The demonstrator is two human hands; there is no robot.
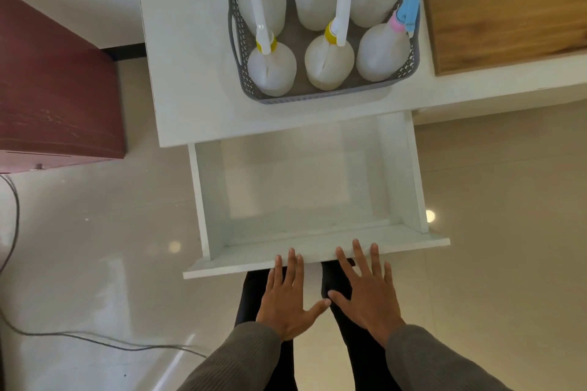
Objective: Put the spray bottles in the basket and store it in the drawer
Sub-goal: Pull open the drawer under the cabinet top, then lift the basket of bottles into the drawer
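Observation:
A grey perforated basket (236, 41) stands on top of the white cabinet (184, 73), holding several white spray bottles (271, 68) upright, with yellow, pink, blue and green nozzles. Below it the white drawer (317, 249) is pulled out and nothing lies inside. My left hand (286, 298) and my right hand (365, 292) are flat with fingers spread, side by side, with their fingertips over the drawer's front panel. Neither hand holds anything.
A dark red cabinet (54, 89) stands at the left. A wooden-topped surface (508, 9) lies at the right of the basket. A grey cable (79, 338) runs over the glossy tiled floor at the lower left. My legs are below the drawer front.

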